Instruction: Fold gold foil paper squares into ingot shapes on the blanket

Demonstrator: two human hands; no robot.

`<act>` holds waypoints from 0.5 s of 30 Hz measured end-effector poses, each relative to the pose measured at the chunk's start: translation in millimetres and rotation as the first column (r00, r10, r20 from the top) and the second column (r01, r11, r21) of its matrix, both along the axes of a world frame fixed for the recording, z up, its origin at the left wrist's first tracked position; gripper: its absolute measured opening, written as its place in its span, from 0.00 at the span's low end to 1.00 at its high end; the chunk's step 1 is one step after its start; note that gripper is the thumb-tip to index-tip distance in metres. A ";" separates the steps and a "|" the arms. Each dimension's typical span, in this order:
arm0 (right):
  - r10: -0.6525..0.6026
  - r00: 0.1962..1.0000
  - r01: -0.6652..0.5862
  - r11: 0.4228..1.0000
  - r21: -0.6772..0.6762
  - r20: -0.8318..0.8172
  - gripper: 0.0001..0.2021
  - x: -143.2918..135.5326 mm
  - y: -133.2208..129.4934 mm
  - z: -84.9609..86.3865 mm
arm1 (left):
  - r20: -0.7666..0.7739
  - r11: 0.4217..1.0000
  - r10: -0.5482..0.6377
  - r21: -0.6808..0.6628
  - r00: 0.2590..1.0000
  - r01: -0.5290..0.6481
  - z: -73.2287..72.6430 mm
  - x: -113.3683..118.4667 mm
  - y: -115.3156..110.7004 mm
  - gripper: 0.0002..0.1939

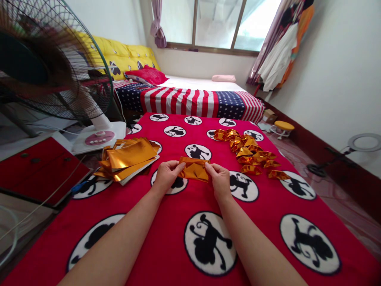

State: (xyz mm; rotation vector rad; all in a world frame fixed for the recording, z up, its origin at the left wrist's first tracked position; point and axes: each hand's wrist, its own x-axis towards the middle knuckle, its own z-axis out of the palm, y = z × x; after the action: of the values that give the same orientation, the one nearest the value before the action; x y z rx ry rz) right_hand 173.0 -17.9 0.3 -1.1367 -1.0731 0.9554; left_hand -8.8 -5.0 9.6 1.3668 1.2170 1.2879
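Note:
Between my two hands is a folded sheet of gold foil paper (pixel 195 170), held level just above the red cloth (pixel 166 246). My left hand (pixel 169 174) pinches its left end, thumb on top. At the right end, my right hand (pixel 219 176) grips it the same way. A crease shows near the middle of the paper. To the left lies a loose stack of gold foil sheets (pixel 131 155), some with white edges showing. Off to the right, several folded gold paper ingots (pixel 244 152) lie in a cluster.
A standing fan (pixel 99 133) with its blades blurred stands at the left, beside a red cabinet (pixel 41 169). Beyond the cloth is a bed with a striped and starred cover (pixel 181 100). A yellow stool (pixel 284 126) and a ring light (pixel 364 142) stand along the right wall.

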 end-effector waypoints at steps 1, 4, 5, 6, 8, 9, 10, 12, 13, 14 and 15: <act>-0.001 1.000 0.001 1.000 -0.001 0.003 0.17 0.0 0.3 -0.8 | -0.003 1.000 0.004 0.004 1.000 -0.004 -0.1 0.2 0.1 0.16; -0.007 1.000 0.007 1.000 0.001 0.016 0.18 0.2 1.1 -3.0 | -0.011 1.000 0.018 0.011 1.000 -0.018 -1.2 0.3 0.4 0.16; -0.010 1.000 0.010 1.000 0.005 0.021 0.18 0.2 1.1 -3.3 | -0.016 1.000 0.020 0.011 1.000 -0.020 -1.4 0.3 0.5 0.16; -0.013 0.999 0.013 1.000 0.009 0.030 0.18 0.1 1.0 -3.3 | -0.024 1.000 0.021 0.012 1.000 -0.021 -1.5 0.1 0.5 0.16; -0.020 0.998 0.019 1.000 0.017 0.051 0.18 -0.3 0.4 -2.4 | -0.047 1.000 0.023 0.020 0.999 -0.022 -0.8 -0.2 0.2 0.17; -0.026 0.998 0.025 1.000 0.018 0.066 0.18 -0.6 -0.1 -1.5 | -0.064 0.999 0.026 0.026 0.998 -0.024 -0.1 -0.4 -0.1 0.17; -0.036 0.996 0.034 0.999 0.019 0.082 0.18 -1.0 -0.5 -0.6 | -0.088 0.999 0.032 0.033 0.996 -0.029 0.8 -0.5 -0.7 0.17; -0.066 0.989 0.064 0.998 0.019 0.134 0.18 -1.6 -1.2 1.2 | -0.163 0.998 0.052 0.053 0.985 -0.044 2.6 -0.7 -2.1 0.18; -0.087 0.982 0.084 0.996 0.021 0.170 0.17 -1.7 -1.3 1.9 | -0.213 0.996 0.066 0.067 0.975 -0.053 3.1 -0.7 -2.9 0.18; -0.108 0.972 0.106 0.994 0.024 0.210 0.17 -1.6 -1.3 2.2 | -0.269 0.994 0.087 0.087 0.959 -0.065 3.2 -0.7 -3.7 0.18; -0.128 0.959 0.125 0.992 0.029 0.253 0.16 -1.2 -1.1 2.3 | -0.328 0.990 0.112 0.113 0.938 -0.079 2.9 -0.6 -4.3 0.18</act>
State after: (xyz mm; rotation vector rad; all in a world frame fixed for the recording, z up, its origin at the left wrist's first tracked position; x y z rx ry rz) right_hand 171.8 -19.0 2.5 -1.3271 -1.1933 0.7137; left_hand -9.4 -9.3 12.4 1.6654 1.4800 1.2281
